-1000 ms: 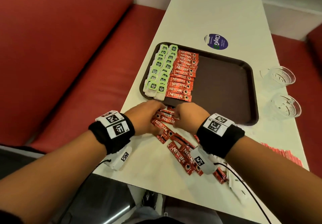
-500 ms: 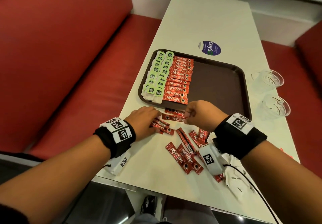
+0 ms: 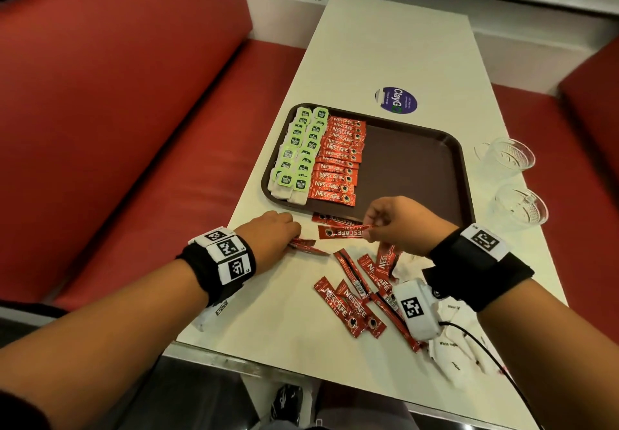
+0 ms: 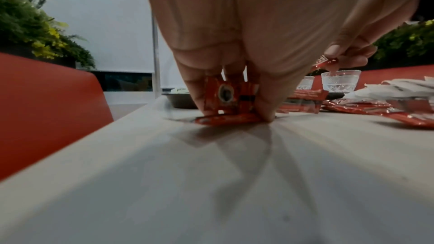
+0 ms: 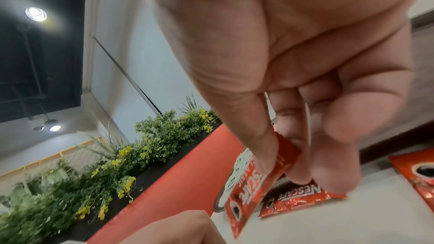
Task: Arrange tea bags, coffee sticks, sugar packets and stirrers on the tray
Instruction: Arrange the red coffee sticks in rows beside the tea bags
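A dark brown tray [image 3: 415,165] lies on the white table [image 3: 385,44]. Along its left side run two columns of green-tagged tea bags [image 3: 301,151] and a column of red coffee sticks [image 3: 338,158]. My right hand [image 3: 398,222] pinches one red coffee stick [image 3: 345,231] by its end, lifted just in front of the tray's near edge; the right wrist view shows that held stick [image 5: 251,179] between thumb and fingers. My left hand [image 3: 274,235] grips a few coffee sticks [image 4: 227,99] against the table. Loose coffee sticks [image 3: 355,299] lie scattered near the front edge.
Two clear glass cups [image 3: 505,156] [image 3: 521,207] stand right of the tray. White sugar packets [image 3: 452,346] lie at the near right under my right forearm. A round purple sticker [image 3: 396,100] sits beyond the tray. Red bench seats [image 3: 134,111] flank the table.
My right hand has risen off the pile with one coffee stick and shifted right. My left hand drew back left, holding sticks on the table. The head view moved back.
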Tool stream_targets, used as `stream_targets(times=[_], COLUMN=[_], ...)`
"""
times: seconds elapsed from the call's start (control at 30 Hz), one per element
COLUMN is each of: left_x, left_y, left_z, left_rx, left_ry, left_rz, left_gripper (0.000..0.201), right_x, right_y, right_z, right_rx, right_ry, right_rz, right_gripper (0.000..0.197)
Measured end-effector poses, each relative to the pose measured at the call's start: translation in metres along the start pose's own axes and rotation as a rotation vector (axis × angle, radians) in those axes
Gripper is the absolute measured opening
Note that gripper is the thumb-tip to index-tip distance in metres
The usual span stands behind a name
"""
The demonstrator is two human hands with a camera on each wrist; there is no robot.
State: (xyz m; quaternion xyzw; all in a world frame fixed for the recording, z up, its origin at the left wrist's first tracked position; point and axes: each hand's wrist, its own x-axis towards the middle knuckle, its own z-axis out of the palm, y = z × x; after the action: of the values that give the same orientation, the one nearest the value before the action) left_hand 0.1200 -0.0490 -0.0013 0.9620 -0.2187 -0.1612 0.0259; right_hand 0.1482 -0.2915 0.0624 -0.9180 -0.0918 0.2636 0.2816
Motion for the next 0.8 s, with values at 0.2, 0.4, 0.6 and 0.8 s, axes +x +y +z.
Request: stream_targets(times=[0.2,0.4,0.6,0.8], left_x=[0.000,0.007,0.009,0.015], left_y=[0.007,0.006,-0.011,-0.015], left_z=[-0.005,-0.009,-0.021,-0.037], left_rx=[0.112,0.000,-0.406,-1.093], left_ry=[-0.056,-0.005,0.137,0.172], left_rz=[-0.021,-0.114,-0.232,-0.378], left_gripper=[0.026,0.022,0.013,0.026], right_x=[0.009,0.023,0.030,0.035], right_y=[0.008,-0.003,-0.007,-0.007], right_z=[-0.002,-0.006,-0.012,-0.015], right_rx=[0.251,0.530,0.682,0.881], right_ry=[0.087,0.128,0.141,0.124], right_rz=[0.056,0.125,0.110,0.106], right_gripper=[0.007,0.014,0.004,0.003])
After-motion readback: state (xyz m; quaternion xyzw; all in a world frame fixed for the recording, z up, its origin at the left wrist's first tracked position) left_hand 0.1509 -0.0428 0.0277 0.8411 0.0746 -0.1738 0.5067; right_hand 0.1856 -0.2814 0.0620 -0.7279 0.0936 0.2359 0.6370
